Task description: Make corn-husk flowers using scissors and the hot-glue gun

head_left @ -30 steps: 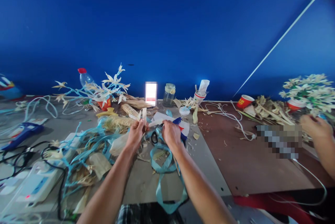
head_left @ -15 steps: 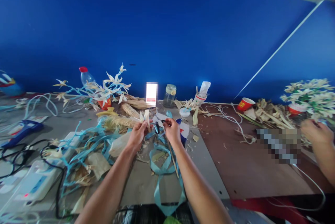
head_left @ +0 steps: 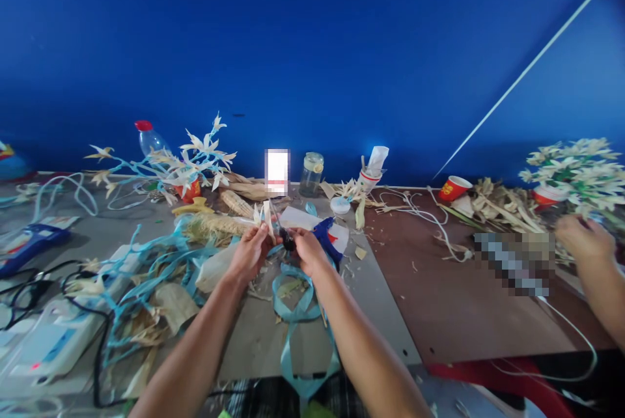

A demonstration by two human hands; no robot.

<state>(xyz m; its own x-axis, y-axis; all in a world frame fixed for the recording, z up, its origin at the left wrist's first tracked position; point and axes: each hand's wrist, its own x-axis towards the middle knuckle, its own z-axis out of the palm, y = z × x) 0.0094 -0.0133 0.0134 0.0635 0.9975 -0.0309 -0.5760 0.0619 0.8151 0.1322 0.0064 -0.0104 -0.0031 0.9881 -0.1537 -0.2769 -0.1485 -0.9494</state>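
My left hand [head_left: 250,250] is closed on a pale strip of corn husk [head_left: 266,212] that stands up from its fingertips. Close beside it, my right hand [head_left: 309,252] has its fingers in the black handles of a pair of scissors [head_left: 287,240], whose blades point up and away next to the husk. Whether the blades touch the husk I cannot make out. Below my hands, a loop of light blue ribbon [head_left: 286,369] trails over the table's front edge. Just right of my right hand lie a blue tool with a red mark [head_left: 326,236] and a white sheet [head_left: 291,215].
Blue-wrapped stems [head_left: 146,288], a power strip [head_left: 58,333] and black cables crowd the left. Behind stand husk flowers [head_left: 195,144], a glass jar [head_left: 311,174] and a red cup [head_left: 455,188]. At far right another person's hand [head_left: 586,239] is near white flowers [head_left: 576,174].
My right hand has turned and come closer to my left, bringing the scissors up beside the husk strip. The view has shifted slightly; the blue tool shows more.
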